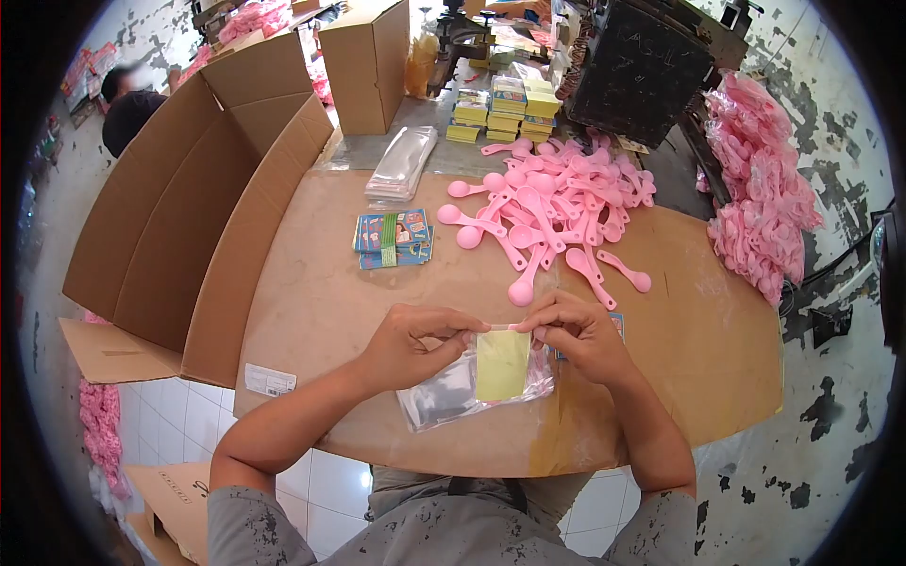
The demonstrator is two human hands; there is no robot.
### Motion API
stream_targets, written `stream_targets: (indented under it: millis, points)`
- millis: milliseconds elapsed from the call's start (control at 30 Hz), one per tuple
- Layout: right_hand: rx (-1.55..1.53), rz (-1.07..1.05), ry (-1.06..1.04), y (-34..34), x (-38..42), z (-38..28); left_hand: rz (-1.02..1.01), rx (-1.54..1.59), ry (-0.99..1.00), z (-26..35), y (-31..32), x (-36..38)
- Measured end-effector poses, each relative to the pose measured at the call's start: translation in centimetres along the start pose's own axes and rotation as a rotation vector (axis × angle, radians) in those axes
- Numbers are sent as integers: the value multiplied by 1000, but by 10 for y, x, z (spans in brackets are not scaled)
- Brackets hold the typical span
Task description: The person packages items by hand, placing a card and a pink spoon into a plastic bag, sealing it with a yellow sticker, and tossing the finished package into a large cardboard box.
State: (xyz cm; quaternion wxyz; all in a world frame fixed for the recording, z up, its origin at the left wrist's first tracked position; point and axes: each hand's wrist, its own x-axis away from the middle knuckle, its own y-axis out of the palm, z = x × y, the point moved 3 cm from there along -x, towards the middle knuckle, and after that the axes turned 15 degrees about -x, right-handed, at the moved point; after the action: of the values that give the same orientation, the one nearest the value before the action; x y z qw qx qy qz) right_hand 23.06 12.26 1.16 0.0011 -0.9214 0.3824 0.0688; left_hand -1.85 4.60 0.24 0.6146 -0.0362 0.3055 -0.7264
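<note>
Both hands are pinched at the top edge of a clear plastic bag [483,329], with a pale yellow card [503,366] showing at its front. My left hand [422,341] grips the left corner, thumb against fingers. At the right corner, my right hand [574,336] pinches in the same way; a bit of pink shows near its fingertips, too small to make out. Under the card lie more clear plastic bags [436,398] on the cardboard-covered table [330,302]. A blue printed card [616,325] is partly hidden behind my right hand.
Beyond the hands lies a heap of pink measuring spoons [557,193]. Banded blue cards [393,240] and a stack of clear bags [403,165] sit to its left. Card stacks [505,104], a black metal box [642,71] and an open carton [179,217] surround the work area. Another person [132,108] is far left.
</note>
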Motion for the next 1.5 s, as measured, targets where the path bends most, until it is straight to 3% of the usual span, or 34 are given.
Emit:
stream_targets:
  millis: [267,467,767,867,967,1067,1133,1200,1233,1300,1367,1400,1467,1500]
  points:
    - [-158,20,36,6,-1,10,-70,217,-259,-10,9,3]
    - [-108,7,17,2,-1,11,-76,365,-387,-12,15,2]
    - [-70,-76,218,12,3,9,65,502,-308,-2,3,-4]
    - [-180,-25,147,11,-2,11,74,458,-226,-2,11,-3]
    - [-264,12,106,14,-1,-2,-217,338,-260,-5,13,2]
    - [-265,111,6,0,-1,-13,-251,487,-302,-15,3,1]
    - [71,174,-53,-26,0,-26,128,346,-194,-13,-29,0]
    - [305,213,-44,-51,5,-39,781,348,-195,4,-61,-7]
    - [369,218,-5,-60,8,-46,850,604,-76,14,-77,-11]
    - [627,189,-1,-78,20,-48,940,704,-9,23,-83,-16]
    - [1017,105,-64,-88,34,-40,675,356,-133,-20,-56,-13]
    - [948,83,-11,-87,36,-37,542,186,-193,-36,-43,-7]
    - [807,43,95,-88,39,-32,82,-262,-116,-7,-12,-6]
    - [785,67,126,-89,38,-31,26,-363,-28,3,3,-5]
